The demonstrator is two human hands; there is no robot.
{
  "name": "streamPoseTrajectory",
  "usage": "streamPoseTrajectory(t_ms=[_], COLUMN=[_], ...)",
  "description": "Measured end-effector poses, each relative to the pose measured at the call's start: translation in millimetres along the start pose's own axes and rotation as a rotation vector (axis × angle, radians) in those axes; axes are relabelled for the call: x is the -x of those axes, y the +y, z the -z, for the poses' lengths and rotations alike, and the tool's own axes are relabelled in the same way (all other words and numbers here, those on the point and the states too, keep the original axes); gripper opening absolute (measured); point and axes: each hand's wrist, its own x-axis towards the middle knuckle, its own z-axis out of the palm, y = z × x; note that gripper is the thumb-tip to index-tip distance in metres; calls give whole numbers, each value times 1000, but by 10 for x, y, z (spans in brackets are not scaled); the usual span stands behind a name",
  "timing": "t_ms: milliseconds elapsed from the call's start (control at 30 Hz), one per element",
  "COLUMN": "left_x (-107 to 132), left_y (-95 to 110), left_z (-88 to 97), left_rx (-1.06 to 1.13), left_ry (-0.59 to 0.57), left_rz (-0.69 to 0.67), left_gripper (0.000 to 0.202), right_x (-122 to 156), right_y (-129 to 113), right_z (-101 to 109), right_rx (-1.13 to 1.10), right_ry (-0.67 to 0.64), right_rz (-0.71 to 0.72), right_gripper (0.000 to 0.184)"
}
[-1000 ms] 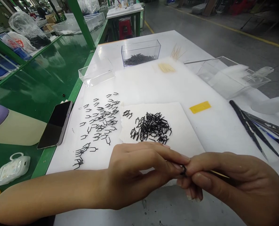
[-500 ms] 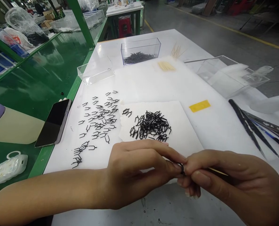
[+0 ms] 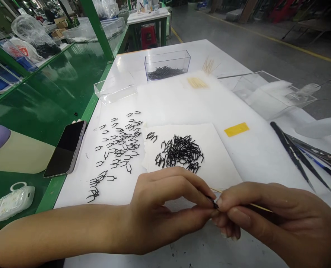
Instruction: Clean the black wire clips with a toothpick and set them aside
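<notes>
Both hands pinch one small black clip above the white surface (image 3: 182, 100).
Left hand (image 3: 165, 208) and right hand (image 3: 260, 216) fingers are closed on the black clip (image 3: 215, 204); right also holds a thin stick (image 3: 258, 207), long axis left-right. No legible writing.

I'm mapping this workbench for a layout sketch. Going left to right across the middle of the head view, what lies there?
Phone → spread-out black clips → heap of black clips on a white sheet → yellow tag → black tweezers.
</notes>
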Motion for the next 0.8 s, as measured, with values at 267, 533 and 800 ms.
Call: streamPoseTrajectory(t_ms=[267,533,800], left_x=[27,-63,-40], left_y=[47,43,17], left_z=[-2,-13,-22], left_rx=[37,90,323], left_ry=[40,8,34], left_rz=[150,450,734], left_gripper=[15,26,31], right_x=[21,3,2], right_y=[17,46,46], right_z=[49,106,128], right_rx=[258,422,439], right_ry=[115,212,167], right_rz=[80,79,91], right_gripper=[10,7,9])
